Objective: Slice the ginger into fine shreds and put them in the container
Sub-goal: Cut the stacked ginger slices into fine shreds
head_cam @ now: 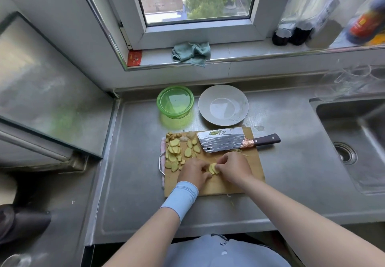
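Note:
A wooden cutting board (229, 185) lies on the steel counter. Several yellow ginger slices (175, 154) are spread over its left part. Between my two hands sits a small stack of ginger slices (213, 168). My left hand (192, 173) pinches the stack from the left and my right hand (235, 167) pinches it from the right. A cleaver (225, 140) with a dark handle lies flat across the board's far edge, bits of ginger on its blade. Behind the board stands a green plastic container (175, 101).
A grey plate (223, 105) sits right of the container. A sink (354, 141) is set into the counter at right. On the window sill lie a teal cloth (191, 53) and several bottles (325, 16). Clear glassware (350, 79) stands behind the sink.

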Motion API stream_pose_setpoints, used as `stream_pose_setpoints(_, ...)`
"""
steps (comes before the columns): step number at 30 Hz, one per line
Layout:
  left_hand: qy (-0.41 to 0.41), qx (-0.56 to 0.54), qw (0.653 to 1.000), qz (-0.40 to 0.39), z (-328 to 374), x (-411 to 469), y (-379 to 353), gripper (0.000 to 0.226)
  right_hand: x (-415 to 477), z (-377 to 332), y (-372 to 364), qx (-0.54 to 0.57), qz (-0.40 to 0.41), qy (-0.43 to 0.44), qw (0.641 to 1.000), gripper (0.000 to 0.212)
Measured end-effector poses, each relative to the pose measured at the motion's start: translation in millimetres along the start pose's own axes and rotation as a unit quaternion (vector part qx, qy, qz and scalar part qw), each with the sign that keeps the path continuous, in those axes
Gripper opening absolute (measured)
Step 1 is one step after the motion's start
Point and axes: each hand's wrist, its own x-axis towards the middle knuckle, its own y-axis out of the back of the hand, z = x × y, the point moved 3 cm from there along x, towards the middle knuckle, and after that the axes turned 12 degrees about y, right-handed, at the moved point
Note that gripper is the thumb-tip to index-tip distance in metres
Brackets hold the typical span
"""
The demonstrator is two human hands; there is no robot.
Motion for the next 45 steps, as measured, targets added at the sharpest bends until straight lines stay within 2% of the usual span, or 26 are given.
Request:
stream_pose_setpoints(7, -0.015, 0.013, 1.0, -0.01, 4.7, -2.2, -8.0, 0.032, -3.8, 5.9, 3.3, 0.0, 0.009, 0.001, 1.0, 0.012)
stream_pose_setpoints(10, -0.016, 0.007, 1.0, -0.018, 4.0, -0.6, -9.4, 0.032, -5.4, 5.8, 5.0, -0.041, 0.023, 0.016, 0.999, 0.016)
stream_pose_setpoints(14, -0.06, 0.036, 0.997, -0.032, 4.7, -2.7, 3.4, 0.031, -7.3, -9.7, 4.5, -0.13, 0.004, 0.089, 0.988, 0.006)
stream_pose_setpoints(16, -0.075, 0.009, 0.997, 0.0, -5.0, 0.2, 22.0, 0.025, -4.0, -29.7, 2.6, -0.188, 0.02, 0.145, 0.971, 0.014)
stream_pose_setpoints(18, -0.061, -0.012, 0.993, 0.1, -26.7, 13.9, 45.9, 0.018, 5.4, -53.7, -3.0, -0.192, 0.042, 0.199, 0.96, 0.015)
stream_pose_setpoints(20, -0.016, -0.032, 0.987, 0.154, -53.4, 30.5, 66.6, 0.018, 17.3, -78.0, -14.2, -0.207, 0.014, 0.233, 0.95, 0.017)
stream_pose_setpoints(23, 0.021, -0.054, 0.988, 0.145, -73.5, 47.7, 91.7, 0.019, 34.6, -109.9, -31.3, -0.298, -0.09, 0.263, 0.913, 0.04)
stream_pose_setpoints(26, 0.018, -0.051, 0.993, 0.105, -73.5, 61.3, 101.7, 0.02, 46.1, -124.6, -38.9, -0.394, -0.147, 0.272, 0.865, 0.03)
stream_pose_setpoints(29, 0.011, 0.001, 0.998, 0.057, -67.0, 70.8, 99.1, 0.027, 54.5, -125.1, -41.6, -0.394, -0.159, 0.247, 0.871, 0.021)
stream_pose_setpoints(33, -0.005, 0.117, 0.992, 0.053, -54.9, 77.1, 98.6, 0.027, 62.6, -117.8, -42.6, -0.328, -0.138, 0.239, 0.903, 0.021)
stream_pose_setpoints(37, -0.047, 0.183, 0.98, 0.058, -49.2, 80.6, 102.1, 0.023, 60.2, -106.7, -25.9, -0.106, -0.055, 0.17, 0.978, 0.014)
stream_pose_setpoints(39, -0.093, 0.178, 0.975, 0.099, -49.0, 81.7, 102.7, 0.016, 54.1, -100.1, -13.6, -0.004, 0.006, 0.131, 0.991, 0.011)
stream_pose_setpoints(41, -0.077, 0.124, 0.975, 0.171, -52.6, 81.8, 108.7, 0.013, 49.2, -93.4, -2.1, 0.077, 0.061, 0.07, 0.993, 0.009)
stream_pose_setpoints(43, -0.003, 0.003, 0.984, 0.179, -56.3, 78.4, 116.0, 0.013, 42.6, -90.4, 5.1, 0.211, 0.083, 0.002, 0.974, 0.009)
stream_pose_setpoints(45, 0.052, -0.122, 0.976, 0.17, -54.3, 68.1, 114.7, 0.013, 33.7, -90.3, 8.5, 0.334, 0.061, -0.041, 0.94, 0.015)
